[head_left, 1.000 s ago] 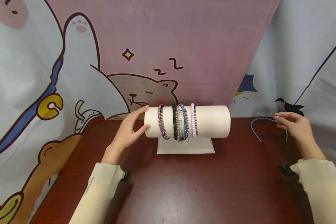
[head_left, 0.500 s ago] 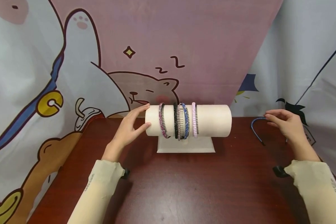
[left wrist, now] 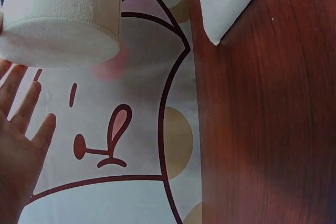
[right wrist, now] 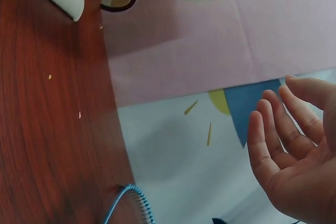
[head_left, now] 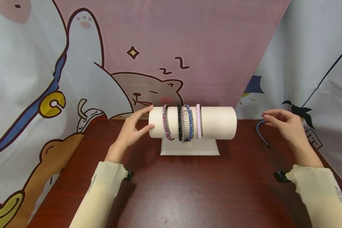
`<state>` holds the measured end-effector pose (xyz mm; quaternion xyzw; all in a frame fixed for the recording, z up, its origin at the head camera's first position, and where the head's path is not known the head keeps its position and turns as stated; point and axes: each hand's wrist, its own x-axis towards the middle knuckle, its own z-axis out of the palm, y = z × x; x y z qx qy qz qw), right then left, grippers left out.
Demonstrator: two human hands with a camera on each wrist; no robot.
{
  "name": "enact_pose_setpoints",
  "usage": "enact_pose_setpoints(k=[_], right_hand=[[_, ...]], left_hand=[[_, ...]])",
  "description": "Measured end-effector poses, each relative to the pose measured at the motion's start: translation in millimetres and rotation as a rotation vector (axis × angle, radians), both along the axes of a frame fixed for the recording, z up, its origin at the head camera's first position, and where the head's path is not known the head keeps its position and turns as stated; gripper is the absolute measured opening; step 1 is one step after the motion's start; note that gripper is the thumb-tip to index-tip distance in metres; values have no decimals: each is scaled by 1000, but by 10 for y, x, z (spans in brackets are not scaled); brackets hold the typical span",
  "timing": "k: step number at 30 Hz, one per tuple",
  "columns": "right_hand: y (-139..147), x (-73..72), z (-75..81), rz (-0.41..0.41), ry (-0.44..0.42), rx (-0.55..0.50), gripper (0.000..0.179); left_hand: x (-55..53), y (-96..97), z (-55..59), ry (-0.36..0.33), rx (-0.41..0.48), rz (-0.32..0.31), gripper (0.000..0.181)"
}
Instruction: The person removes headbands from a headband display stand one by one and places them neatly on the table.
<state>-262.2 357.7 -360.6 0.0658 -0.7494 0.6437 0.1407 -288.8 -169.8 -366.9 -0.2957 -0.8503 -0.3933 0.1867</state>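
Note:
A cream cylindrical display stand (head_left: 219, 123) lies crosswise on its flat base, with several toothed headbands round it. Among them are a pink glitter headband (head_left: 166, 123), a black headband (head_left: 180, 125), a blue glitter headband (head_left: 191, 124) and a lilac wrapped headband (head_left: 198, 122). At the cylinder's left end, my left hand (head_left: 127, 133) touches the rim with spread, mostly straight fingers. My right hand (head_left: 289, 128) hovers above a thin blue headband (right wrist: 124, 195) on the table, holding nothing, its fingers loosely bent. The hand hides part of that headband in the head view.
The dark red wooden table (head_left: 171, 190) reaches back to a hanging cloth (head_left: 211, 53) printed with cartoon animals. More pale cloth (head_left: 325, 104) hangs along the right side. Small bright specks (right wrist: 50, 77) lie on the table near the stand.
My right hand has moved left across the thin blue headband, which stays on the table. The left hand keeps its place at the stand's end.

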Motion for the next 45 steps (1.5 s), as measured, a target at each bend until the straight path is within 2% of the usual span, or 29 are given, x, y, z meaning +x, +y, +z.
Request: enact_pose_setpoints(k=[5,8,12,15,18,28,36,43,45], right_hand=[[-87,36,45,13,9,1,23],[-131,59,62,-13,-3,78,25],[-181,96,85,-63,-19,238,28],[-212,133,108,-80,-18,309,30],[-248,181,137,-84,-11,337,31],[-424,360,275,-22,75,337,24],[-610,453,316,47,79,306,24],[-785,484,269,119,96,324,24],[-845,495,254,116,105,322,23]], left_hand=[[-9,6,-7,-9,10,-3,61],[-10,10,-16,-14,17,-7,61],[-10,10,-28,-19,20,-7,62],[-14,12,-34,-20,24,-11,62],[-17,16,-36,-19,34,-18,63],[-15,37,-22,-31,63,-24,65],[257,137,257,-53,64,-25,58],[253,135,254,-53,77,-26,59],[258,138,259,-54,79,-23,58]])
